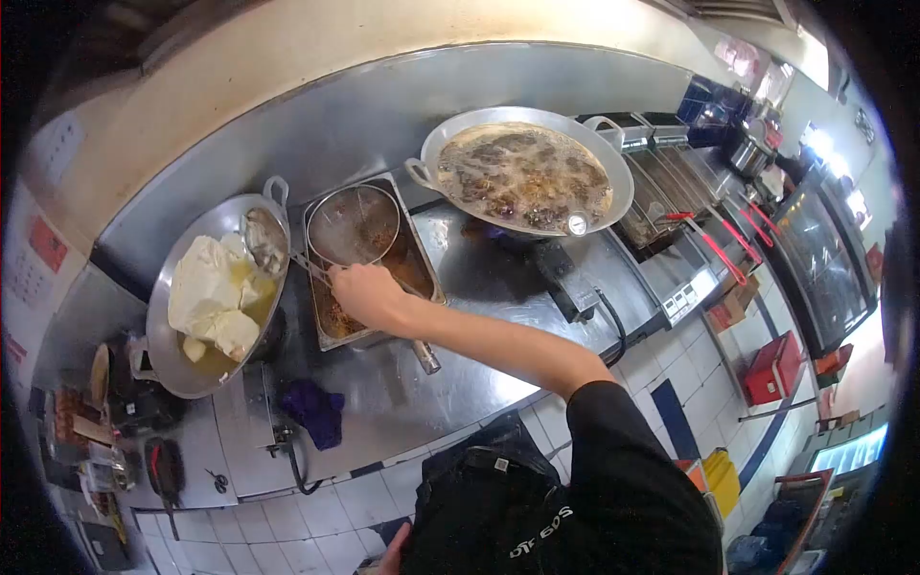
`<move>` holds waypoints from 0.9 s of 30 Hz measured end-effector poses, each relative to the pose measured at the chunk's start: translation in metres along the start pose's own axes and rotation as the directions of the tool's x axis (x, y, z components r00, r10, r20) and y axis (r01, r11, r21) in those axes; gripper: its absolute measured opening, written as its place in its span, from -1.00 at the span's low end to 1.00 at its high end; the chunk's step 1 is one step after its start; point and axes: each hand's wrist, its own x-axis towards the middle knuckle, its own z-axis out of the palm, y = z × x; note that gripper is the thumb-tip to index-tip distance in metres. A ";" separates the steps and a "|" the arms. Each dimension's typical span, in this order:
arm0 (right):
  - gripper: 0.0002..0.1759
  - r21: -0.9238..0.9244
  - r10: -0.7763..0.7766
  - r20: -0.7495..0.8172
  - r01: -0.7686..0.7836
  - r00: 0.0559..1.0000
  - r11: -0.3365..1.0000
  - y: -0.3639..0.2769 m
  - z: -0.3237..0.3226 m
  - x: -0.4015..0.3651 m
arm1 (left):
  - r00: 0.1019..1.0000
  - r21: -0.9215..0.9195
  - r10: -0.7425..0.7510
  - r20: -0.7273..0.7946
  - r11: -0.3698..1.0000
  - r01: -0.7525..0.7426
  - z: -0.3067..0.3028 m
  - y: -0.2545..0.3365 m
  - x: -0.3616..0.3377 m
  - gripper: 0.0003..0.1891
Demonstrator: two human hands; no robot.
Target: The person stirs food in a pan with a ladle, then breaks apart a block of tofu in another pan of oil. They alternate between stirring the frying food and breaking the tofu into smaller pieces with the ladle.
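My right hand [366, 295] is closed around the handle of a metal ladle [265, 241], reaching over a rectangular metal pan [331, 337]. The ladle's bowl rests at the right side of a wide wok [180, 376], beside large pale yellow blocks of fat [204, 284] in yellowish liquid. A round mesh strainer [353, 222] lies across the rectangular pan, which holds brown crumbs and liquid. Only a small part of my left hand [394, 550] shows at the bottom edge, low beside my dark apron; its fingers are hidden.
A second wok [433, 153] holds bubbling brown food in oil, with a dial thermometer [576, 225] at its rim. Fryer baskets with red handles [721, 257] stand to the right. A purple cloth [313, 412] and scissors [218, 480] lie near the counter's front.
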 end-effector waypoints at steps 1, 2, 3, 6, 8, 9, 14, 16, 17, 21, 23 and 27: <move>-0.84 0.064 0.003 -0.006 -0.003 1.000 0.998 0.004 -0.001 -0.003 | 1.000 0.008 -0.002 -0.005 1.000 0.002 0.007 0.000 0.000 -0.50; -0.85 0.133 0.048 0.025 -0.051 0.999 0.990 0.006 -0.004 -0.007 | 1.000 0.009 -0.003 -0.012 1.000 0.003 0.013 -0.002 0.001 -0.50; -0.85 0.148 0.044 0.020 -0.047 0.999 0.988 0.014 0.004 -0.009 | 1.000 0.010 -0.004 -0.020 1.000 0.004 0.022 -0.004 0.002 -0.50; -0.79 0.290 0.060 -0.086 -0.032 0.994 0.957 0.046 0.007 -0.017 | 1.000 0.012 0.000 -0.029 1.000 0.001 0.055 -0.006 0.011 -0.50; -0.79 0.602 0.037 -0.039 -0.006 0.999 0.799 0.076 -0.021 -0.019 | 1.000 0.018 0.012 -0.018 1.000 -0.011 0.080 -0.006 0.021 -0.50; -0.79 0.597 0.029 -0.043 0.002 0.999 0.803 0.091 -0.039 -0.022 | 1.000 0.023 0.021 -0.013 1.000 -0.021 0.093 -0.006 0.026 -0.50; -0.68 0.690 0.257 0.051 -0.219 0.965 0.690 0.197 -0.172 -0.074 | 0.995 0.049 0.071 0.068 0.996 -0.075 0.155 -0.014 0.065 -0.49; -0.61 0.594 0.342 0.060 -0.309 0.938 0.743 0.244 -0.233 -0.107 | 0.986 0.066 0.109 0.129 0.991 -0.118 0.168 -0.028 0.087 -0.49; -0.55 0.457 0.290 -0.046 -0.238 0.956 0.857 0.288 -0.244 -0.122 | 0.979 0.072 0.129 0.156 0.987 -0.142 0.175 -0.036 0.098 -0.49; -0.60 0.087 0.413 -0.045 -0.409 0.909 0.909 0.372 -0.316 -0.178 | 0.991 0.029 0.060 0.116 0.998 -0.064 0.249 -0.018 0.089 -0.50; -0.69 -0.210 0.269 -0.117 -0.289 0.956 0.934 0.445 -0.311 -0.203 | 0.995 0.017 0.019 0.101 1.000 -0.021 0.282 -0.004 0.080 -0.50; -0.73 -0.412 0.411 -0.074 -0.403 0.908 0.817 0.492 -0.310 -0.223 | 0.998 0.023 -0.033 0.061 0.999 0.032 0.325 0.019 0.066 -0.51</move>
